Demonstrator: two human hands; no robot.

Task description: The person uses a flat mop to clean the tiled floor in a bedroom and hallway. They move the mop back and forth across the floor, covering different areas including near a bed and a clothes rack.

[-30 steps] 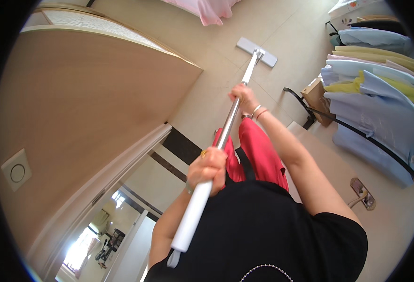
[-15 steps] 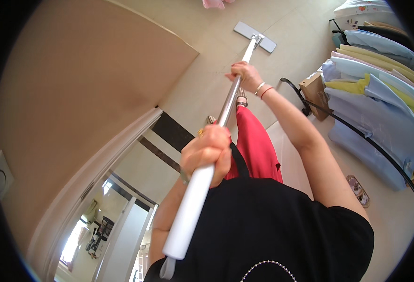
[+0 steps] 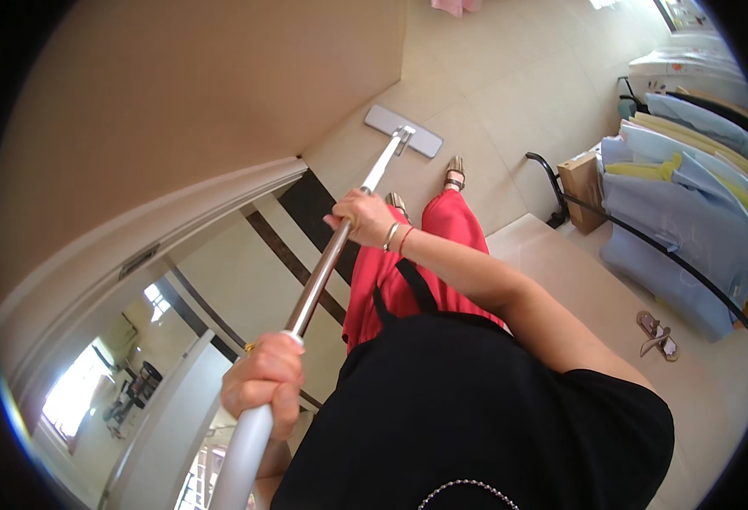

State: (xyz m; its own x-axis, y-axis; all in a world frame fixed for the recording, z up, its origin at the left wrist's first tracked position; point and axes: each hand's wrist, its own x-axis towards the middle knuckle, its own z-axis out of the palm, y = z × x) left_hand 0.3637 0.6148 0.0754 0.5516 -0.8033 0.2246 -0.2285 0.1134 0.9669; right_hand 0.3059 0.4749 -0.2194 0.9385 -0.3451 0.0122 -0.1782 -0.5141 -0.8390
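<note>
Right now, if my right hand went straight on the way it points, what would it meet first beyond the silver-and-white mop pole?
Your right hand would probably meet the pale door frame edging the beige wall, though depth is unclear.

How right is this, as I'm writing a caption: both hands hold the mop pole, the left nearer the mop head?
Nearly: the head view shows the right hand, not the left hand, nearer the mop head. Both do hold the mop pole.
</note>
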